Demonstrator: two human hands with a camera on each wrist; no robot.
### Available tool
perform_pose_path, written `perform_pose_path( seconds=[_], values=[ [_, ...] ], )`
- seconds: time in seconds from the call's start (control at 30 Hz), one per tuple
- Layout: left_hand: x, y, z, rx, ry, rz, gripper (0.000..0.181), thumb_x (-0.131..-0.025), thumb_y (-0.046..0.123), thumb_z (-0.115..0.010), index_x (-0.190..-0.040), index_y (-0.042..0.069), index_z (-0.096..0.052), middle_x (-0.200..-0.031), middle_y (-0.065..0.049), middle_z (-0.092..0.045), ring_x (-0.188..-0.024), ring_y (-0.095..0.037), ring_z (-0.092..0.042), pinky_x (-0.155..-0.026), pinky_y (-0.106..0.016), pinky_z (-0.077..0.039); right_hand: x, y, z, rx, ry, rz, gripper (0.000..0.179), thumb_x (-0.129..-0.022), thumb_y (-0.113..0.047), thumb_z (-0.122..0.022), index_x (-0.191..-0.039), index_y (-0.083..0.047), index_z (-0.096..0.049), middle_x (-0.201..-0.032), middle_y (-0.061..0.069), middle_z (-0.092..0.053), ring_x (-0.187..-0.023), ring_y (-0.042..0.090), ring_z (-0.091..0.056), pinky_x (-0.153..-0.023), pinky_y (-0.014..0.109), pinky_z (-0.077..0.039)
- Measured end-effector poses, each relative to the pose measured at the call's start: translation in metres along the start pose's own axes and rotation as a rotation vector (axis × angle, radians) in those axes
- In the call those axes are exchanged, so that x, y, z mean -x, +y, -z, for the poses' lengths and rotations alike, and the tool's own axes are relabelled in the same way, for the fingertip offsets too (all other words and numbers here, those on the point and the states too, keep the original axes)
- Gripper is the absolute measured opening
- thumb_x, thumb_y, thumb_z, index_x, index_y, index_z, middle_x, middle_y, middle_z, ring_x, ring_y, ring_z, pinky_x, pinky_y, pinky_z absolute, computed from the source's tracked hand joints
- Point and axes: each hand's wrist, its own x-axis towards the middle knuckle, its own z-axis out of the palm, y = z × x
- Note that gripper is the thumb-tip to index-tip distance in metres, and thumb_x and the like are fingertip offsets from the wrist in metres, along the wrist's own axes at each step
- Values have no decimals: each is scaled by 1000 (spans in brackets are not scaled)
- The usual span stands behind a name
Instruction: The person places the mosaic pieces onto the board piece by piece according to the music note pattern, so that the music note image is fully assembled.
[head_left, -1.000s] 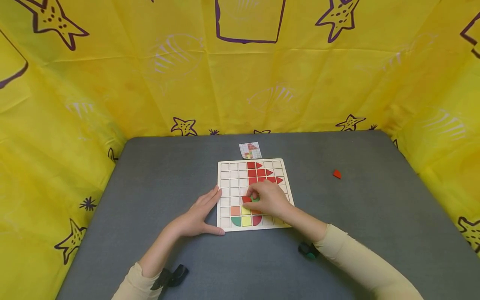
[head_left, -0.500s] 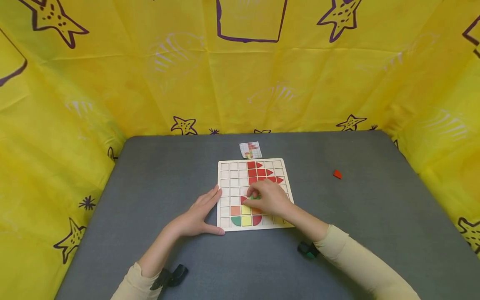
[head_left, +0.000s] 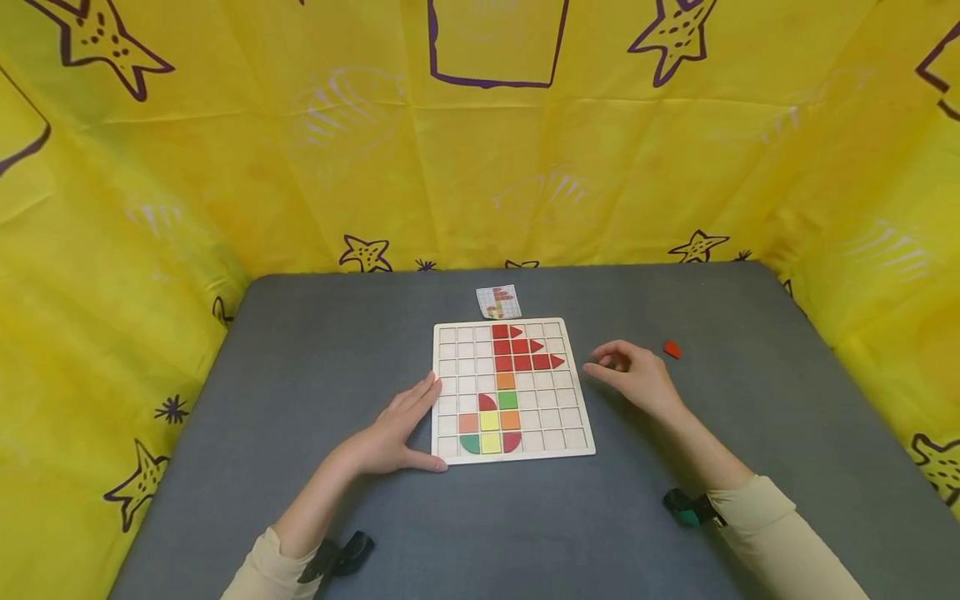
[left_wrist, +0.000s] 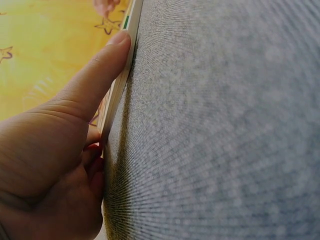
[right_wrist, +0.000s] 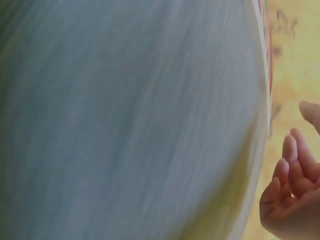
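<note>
A wooden grid board [head_left: 555, 417] lies in the middle of the table, with coloured flat pieces set in its squares. My left hand [head_left: 393, 429] rests against its left side, thumb at the near corner and fingers straight along the edge. The left wrist view shows the thumb [left_wrist: 107, 65] on the board's rim. To the right of the board, my right hand [head_left: 637, 375] is in the air with loosely bent fingers and holds nothing. A red quarter-circle piece [head_left: 487, 402] sits beside a green square [head_left: 507, 400]. Another red piece [head_left: 672, 349] lies on the table, just beyond the right hand.
Behind the board lies a small pattern card [head_left: 498, 302] printed with a coloured grid design. The grey table [head_left: 337, 333] is bordered by yellow cloth [head_left: 465, 192] at the back and sides. Black wrist straps with cameras are on both arms.
My right hand has let go of the red quarter-circle, leaving it in a square, and has moved right, off the board. The left hand has stayed at the board's edge.
</note>
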Motion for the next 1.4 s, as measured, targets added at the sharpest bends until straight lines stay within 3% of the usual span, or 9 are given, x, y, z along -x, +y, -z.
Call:
perform_pose_path(
  seconds=[0.2,0.47,0.63,0.83,0.97,1.17,1.4],
  values=[
    [1,0,0,16,2,-3,115,-74,46,-83,-156,5,-14,-163,-11,-5,-145,-36,-13,-110,-59,-20,4,44,41,121,107,-54,36,-87,-37,-74,-108,-8,-68,-93,8,-68,-72,18,-52,-63,31,-40],
    [2,0,-1,20,-1,17,116,-73,48,-83,-156,6,-14,-164,-10,-4,-145,-36,-12,-109,-59,-21,5,72,72,131,54,-167,50,-90,-40,-69,-119,-1,-62,-108,21,-64,-89,31,-56,-70,37,-41],
    [1,-1,-1,21,2,9,116,-73,48,-83,-156,6,-14,-164,-10,-4,-145,-36,-13,-110,-58,-21,-2,77,76,154,-6,-134,44,-92,-33,-68,-120,1,-63,-110,22,-63,-90,32,-56,-74,40,-40],
    [1,-1,-1,15,1,7,115,-74,47,-83,-156,6,-14,-164,-10,-4,-145,-36,-12,-110,-58,-20,-11,71,72,144,-71,19,27,-94,-16,-66,-118,-3,-69,-109,21,-64,-92,32,-55,-75,42,-40],
    [0,0,0,16,1,0,115,-74,47,-83,-156,5,-14,-163,-10,-4,-145,-36,-12,-110,-58,-20,-11,64,65,129,-87,90,25,-95,-12,-64,-117,-4,-70,-113,21,-63,-98,33,-54,-78,43,-40],
    [0,2,1,18,-2,2,115,-74,47,-83,-156,5,-14,-163,-11,-4,-145,-36,-13,-110,-59,-20,-10,64,62,135,-80,38,36,-92,-27,-69,-118,-2,-67,-112,20,-64,-89,28,-53,-75,39,-40],
    [0,1,0,19,-5,15,116,-73,48,-83,-156,6,-14,-164,-9,-3,-146,-36,-12,-110,-59,-20,-11,70,63,151,-103,-22,41,-88,-34,-74,-115,-3,-68,-117,21,-59,-97,31,-49,-80,43,-38]
  ],
)
